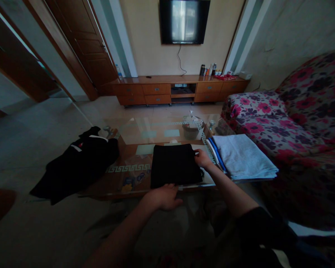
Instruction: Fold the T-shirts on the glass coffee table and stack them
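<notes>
Your open left hand presses the folded black cloth at its near edge. Your right hand pinches the right edge. Bare surface lies leftward.

No text, brand or number can be read anywhere. The small colourful stickers on the glass-topped wooden coffee table are too blurred to make out. The labels of the bottles on the long wooden cabinet are too small. The folded black garment shows no legible print.
</notes>
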Motion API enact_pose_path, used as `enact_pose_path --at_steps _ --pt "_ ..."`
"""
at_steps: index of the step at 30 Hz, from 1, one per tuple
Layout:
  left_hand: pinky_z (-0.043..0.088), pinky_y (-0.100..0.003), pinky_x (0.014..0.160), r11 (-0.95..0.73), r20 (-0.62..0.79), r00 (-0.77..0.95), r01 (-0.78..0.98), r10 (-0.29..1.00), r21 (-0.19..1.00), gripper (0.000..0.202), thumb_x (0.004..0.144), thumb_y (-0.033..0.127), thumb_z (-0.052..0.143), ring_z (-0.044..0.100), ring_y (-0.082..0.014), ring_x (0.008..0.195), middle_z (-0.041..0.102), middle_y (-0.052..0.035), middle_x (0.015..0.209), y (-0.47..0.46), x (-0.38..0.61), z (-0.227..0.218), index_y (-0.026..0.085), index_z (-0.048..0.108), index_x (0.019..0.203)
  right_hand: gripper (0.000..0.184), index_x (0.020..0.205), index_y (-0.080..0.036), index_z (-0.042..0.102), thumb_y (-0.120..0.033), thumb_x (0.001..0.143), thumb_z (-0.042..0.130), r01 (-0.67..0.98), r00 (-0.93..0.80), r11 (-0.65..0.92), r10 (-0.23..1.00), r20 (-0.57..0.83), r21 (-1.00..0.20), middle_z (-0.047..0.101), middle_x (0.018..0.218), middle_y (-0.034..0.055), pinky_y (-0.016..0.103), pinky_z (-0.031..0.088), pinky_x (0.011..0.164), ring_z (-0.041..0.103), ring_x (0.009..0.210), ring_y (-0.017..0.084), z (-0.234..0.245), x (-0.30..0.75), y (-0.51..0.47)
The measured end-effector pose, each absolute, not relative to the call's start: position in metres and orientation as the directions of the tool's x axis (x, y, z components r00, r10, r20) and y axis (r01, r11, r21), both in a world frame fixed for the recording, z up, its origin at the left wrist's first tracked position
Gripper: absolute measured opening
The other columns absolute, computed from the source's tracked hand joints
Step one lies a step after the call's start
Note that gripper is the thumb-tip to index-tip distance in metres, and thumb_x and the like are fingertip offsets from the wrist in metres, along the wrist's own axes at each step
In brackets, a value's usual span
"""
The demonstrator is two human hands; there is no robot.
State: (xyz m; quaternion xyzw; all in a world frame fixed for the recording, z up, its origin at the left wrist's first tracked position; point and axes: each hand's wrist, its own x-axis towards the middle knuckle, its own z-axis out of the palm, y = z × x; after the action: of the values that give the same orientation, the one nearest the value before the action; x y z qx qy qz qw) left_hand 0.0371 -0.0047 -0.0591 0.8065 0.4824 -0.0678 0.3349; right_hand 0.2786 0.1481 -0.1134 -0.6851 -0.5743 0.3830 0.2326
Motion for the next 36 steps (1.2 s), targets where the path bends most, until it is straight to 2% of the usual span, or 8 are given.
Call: enact_pose_path --at_steps 4,7,11,14,17,20,23,36 --pt "0.049 -0.034 0.106 -0.209 -0.405 0.759 0.565 0.509 0.798 0.050 0.095 0.057 0.052 0.064 -0.0216 0.125 0.068 -0.0015 0.137 0.013 0.027 -0.017 0.034 0.064 0.137 0.044 0.129 -0.015 0.059 -0.015 0.085 0.064 0.663 0.061 -0.211 0.971 -0.229 -0.718 0.072 0.088 0.0038 0.022 0.050 0.071 0.067 0.074 0.015 -0.113 0.276 0.147" --pt "0.053 -0.034 0.100 -0.156 -0.279 0.634 0.541 0.721 0.827 0.052 0.104 0.054 0.032 0.068 -0.0184 0.115 0.070 -0.0040 0.133 0.039 0.018 -0.024 0.031 0.059 0.142 0.046 0.130 -0.016 0.057 -0.018 0.086 0.066 0.693 0.062 -0.204 0.973 -0.224 -0.692 0.072 0.091 0.0038 0.023 0.051 0.076 0.069 0.081 0.016 -0.113 0.276 0.145" --pt "0.037 -0.038 0.119 -0.237 0.100 0.220 0.793 0.970 0.561 0.054 0.104 0.038 0.029 0.050 -0.0219 0.140 0.055 -0.0122 0.150 0.062 0.009 -0.072 0.017 0.048 0.150 0.049 0.133 -0.014 0.056 -0.015 0.085 0.065 0.744 0.041 -0.165 0.978 -0.203 -0.647 0.072 0.100 0.0092 0.028 0.050 0.087 0.069 0.094 0.021 -0.109 0.275 0.143" --pt "0.020 -0.044 0.126 -0.216 0.147 0.177 0.923 0.973 0.319 0.060 0.102 0.041 0.036 0.027 -0.0274 0.154 0.037 -0.0135 0.164 0.065 0.005 -0.104 0.012 0.042 0.154 0.054 0.138 -0.009 0.051 -0.016 0.087 0.063 0.801 0.085 -0.156 0.985 -0.148 -0.578 0.066 0.119 0.0188 0.035 0.047 0.099 0.065 0.110 0.028 -0.103 0.268 0.137" --pt "0.012 -0.045 0.128 -0.186 0.148 0.156 0.958 0.977 0.218 0.065 0.102 0.048 0.032 0.020 -0.0270 0.157 0.031 -0.0123 0.167 0.063 0.008 -0.118 0.013 0.038 0.157 0.056 0.144 -0.008 0.046 -0.023 0.091 0.058 0.880 0.091 -0.053 0.994 0.058 -0.471 0.052 0.141 0.0242 0.042 0.038 0.111 0.052 0.129 0.033 -0.097 0.252 0.125" --pt "0.006 -0.044 0.128 -0.175 0.162 0.145 0.966 0.976 0.190 0.068 0.102 0.053 0.029 0.015 -0.0252 0.158 0.028 -0.0105 0.168 0.061 0.013 -0.124 0.016 0.037 0.159 0.056 0.151 -0.015 0.042 -0.031 0.098 0.049 0.909 -0.120 0.190 0.972 0.203 -0.372 0.039 0.157 0.0187 0.044 0.030 0.117 0.037 0.143 0.032 -0.098 0.232 0.111" --pt "0.005 -0.045 0.128 -0.177 0.151 0.148 0.963 0.977 0.205 0.071 0.101 0.056 0.031 0.012 -0.0255 0.158 0.026 -0.0107 0.168 0.060 0.014 -0.129 0.017 0.037 0.159 0.063 0.158 -0.016 0.035 -0.040 0.101 0.046 0.900 -0.283 0.320 0.945 0.162 -0.296 0.023 0.168 0.0143 0.045 0.021 0.122 0.020 0.154 0.031 -0.111 0.219 0.103" --pt "0.011 -0.044 0.127 -0.188 0.108 0.169 0.960 0.980 0.209 0.078 0.098 0.063 0.036 0.009 -0.0261 0.159 0.014 -0.0105 0.171 0.063 -0.001 -0.137 0.018 0.030 0.162 0.070 0.163 -0.017 0.030 -0.052 0.103 0.039 0.922 -0.315 0.332 0.942 0.115 -0.198 0.011 0.171 0.0108 0.044 0.009 0.126 0.008 0.158 0.028 -0.139 0.219 0.097"
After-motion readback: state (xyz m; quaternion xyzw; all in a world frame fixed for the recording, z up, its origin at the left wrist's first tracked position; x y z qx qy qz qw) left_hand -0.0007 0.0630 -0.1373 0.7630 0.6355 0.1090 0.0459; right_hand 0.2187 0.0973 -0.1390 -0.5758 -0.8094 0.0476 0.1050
